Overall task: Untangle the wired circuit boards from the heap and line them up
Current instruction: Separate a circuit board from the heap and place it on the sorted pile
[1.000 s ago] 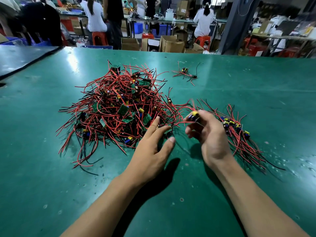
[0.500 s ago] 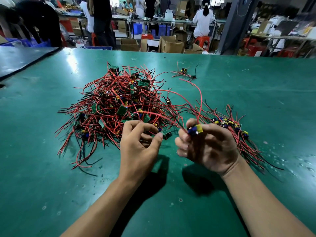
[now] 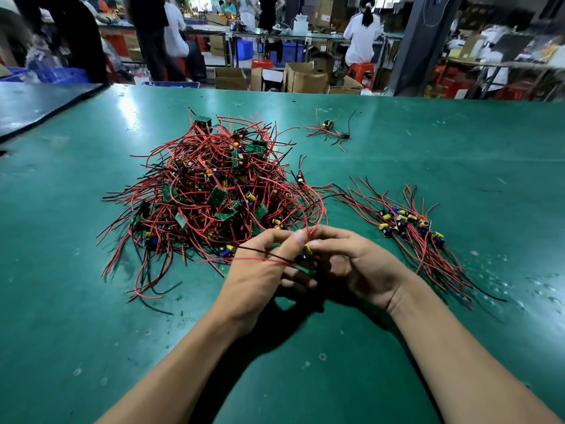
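— What's furthest left on your feed?
— The heap (image 3: 214,191) of wired circuit boards, left of centre on the green table (image 3: 76,301). Red and black leads are knotted together, and small green boards stick out of it at all angles.

— And your left hand?
— My left hand (image 3: 260,270) hovers just in front of the heap's near edge. Its fingers are curled, and thumb and forefinger pinch a red lead (image 3: 323,209) that arcs up over that edge. I can't tell where the lead ends. One red and one black wire lie across the back of the hand.

— Where's the board?
— The held board (image 3: 307,250) sits between my two hands, above the table. I see its yellow capacitor and a blue part; fingers hide the rest. Far behind it, well apart from the heap, lies a stray cluster (image 3: 328,128) of boards and leads.

— Right hand?
— My right hand (image 3: 360,264) meets the left at the fingertips. Its fingers are curled in, with thumb and forefinger clamped on the held board.

— Further right?
— The row (image 3: 409,228) of boards lies side by side, near my right wrist. Their leads trail toward me and rightward.
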Demonstrator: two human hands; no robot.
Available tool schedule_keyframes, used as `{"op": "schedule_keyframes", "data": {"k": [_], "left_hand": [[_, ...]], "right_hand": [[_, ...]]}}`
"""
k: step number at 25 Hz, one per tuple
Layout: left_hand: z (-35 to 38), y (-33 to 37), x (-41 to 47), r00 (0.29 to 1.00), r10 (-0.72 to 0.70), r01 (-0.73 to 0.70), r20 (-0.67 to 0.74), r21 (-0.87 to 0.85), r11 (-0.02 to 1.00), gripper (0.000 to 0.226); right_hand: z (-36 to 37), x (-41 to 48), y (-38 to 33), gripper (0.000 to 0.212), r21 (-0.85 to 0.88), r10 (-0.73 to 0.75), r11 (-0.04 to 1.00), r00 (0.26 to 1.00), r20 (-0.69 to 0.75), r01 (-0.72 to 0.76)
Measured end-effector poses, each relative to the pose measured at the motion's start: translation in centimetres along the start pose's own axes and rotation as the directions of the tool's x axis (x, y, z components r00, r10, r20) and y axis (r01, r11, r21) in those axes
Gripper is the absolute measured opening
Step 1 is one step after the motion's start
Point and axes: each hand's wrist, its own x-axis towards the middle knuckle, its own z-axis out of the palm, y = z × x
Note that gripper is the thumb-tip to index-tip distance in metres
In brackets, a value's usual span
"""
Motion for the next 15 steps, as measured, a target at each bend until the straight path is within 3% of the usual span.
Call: {"op": "schedule_keyframes", "data": {"k": [7, 15], "left_hand": [[0.25, -0.46, -0.19, 1.000, 0.028, -0.029, 0.009, 0.090, 0.996, 0.022], [0.45, -0.45, -0.37, 0.994, 0.104, -0.096, -0.035, 0.168, 0.981, 0.018]], "right_hand": [[-0.27, -0.01, 0.28, 0.006, 0.015, 0.015, 1.000, 0.999, -0.051, -0.014], [-0.97, 0.48, 0.47, 0.011, -0.117, -0.085, 0.991, 0.978, -0.191, 0.063]]}}
